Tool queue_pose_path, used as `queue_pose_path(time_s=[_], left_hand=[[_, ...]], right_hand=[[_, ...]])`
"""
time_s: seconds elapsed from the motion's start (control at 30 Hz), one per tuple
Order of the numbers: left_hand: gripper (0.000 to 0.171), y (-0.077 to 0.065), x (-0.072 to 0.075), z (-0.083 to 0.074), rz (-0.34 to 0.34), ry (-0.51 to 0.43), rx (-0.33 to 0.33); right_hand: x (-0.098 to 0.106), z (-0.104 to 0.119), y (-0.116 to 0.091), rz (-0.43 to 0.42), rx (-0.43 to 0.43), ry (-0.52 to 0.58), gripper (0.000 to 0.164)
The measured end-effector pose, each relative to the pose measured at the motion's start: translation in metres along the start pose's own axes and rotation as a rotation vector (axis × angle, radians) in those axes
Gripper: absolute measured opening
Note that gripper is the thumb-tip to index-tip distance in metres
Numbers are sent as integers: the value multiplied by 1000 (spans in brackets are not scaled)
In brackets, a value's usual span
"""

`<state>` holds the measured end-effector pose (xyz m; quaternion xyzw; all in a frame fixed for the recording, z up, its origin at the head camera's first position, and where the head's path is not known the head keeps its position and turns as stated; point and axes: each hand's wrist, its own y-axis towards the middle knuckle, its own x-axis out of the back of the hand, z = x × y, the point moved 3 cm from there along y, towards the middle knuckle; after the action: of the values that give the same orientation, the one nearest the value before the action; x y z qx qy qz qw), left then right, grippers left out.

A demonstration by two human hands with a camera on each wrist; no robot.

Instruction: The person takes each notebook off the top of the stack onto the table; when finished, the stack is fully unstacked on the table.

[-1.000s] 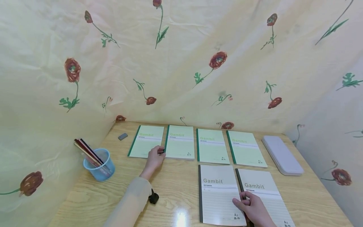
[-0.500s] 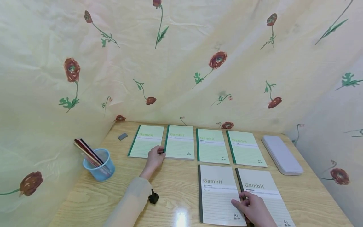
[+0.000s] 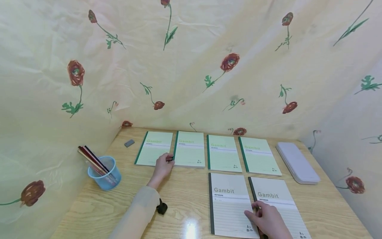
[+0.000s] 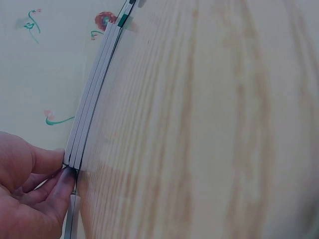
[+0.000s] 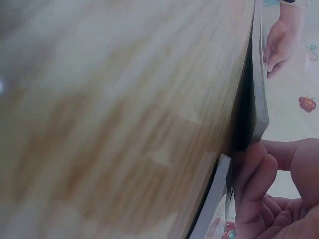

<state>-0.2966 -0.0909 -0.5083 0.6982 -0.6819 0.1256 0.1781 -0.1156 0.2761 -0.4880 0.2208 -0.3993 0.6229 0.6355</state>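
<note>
Several green-spined notebooks lie in a row at the back of the table. My left hand (image 3: 163,166) is at the lower left corner of the second notebook (image 3: 190,154). In the left wrist view its thumb and fingers pinch the corner of a small notebook stack (image 4: 94,94). My right hand (image 3: 267,219) holds the right edge of the left dark-spined notebook (image 3: 229,212), thumb above and fingers curled beneath. That edge stands slightly off the table in the right wrist view. Beside it lies the other dark-spined notebook (image 3: 279,196), partly covered by the right hand.
A blue cup (image 3: 107,181) with pencils stands at the left. Near the back left corner lies a grey eraser (image 3: 129,143). A pale lavender case (image 3: 296,162) sits at the right. Flowered cloth (image 3: 191,66) hangs around the back and sides of the table.
</note>
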Motion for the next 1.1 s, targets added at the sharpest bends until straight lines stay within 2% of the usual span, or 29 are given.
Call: queue_pose_path(time_s=[0.23,0.37,0.47,0.63,0.83,0.97,1.1], left_hand=[[26,0,2,-2,-1,-8,3],[26,-1,1,-2,-3,-10,11],[26,-1,1,-1,2,-12,17],[27,-2,1,0,2,-9,20],[27,-2,1,-1,6,-14,27],[27,-1,0,-1,7,-17,27],[27,-1,-1,0,10,-16,25]], right_hand=[[4,3,1,10,-9,-21,28],[6,2,5,36,-47,-7,29],[9,4,6,34,-44,6,26],[17,10,12,-11,42,-2,17],[24,23,26,-42,127,7,19],[23,34,42,-36,195,38,20],[17,45,61,-14,227,77,21]])
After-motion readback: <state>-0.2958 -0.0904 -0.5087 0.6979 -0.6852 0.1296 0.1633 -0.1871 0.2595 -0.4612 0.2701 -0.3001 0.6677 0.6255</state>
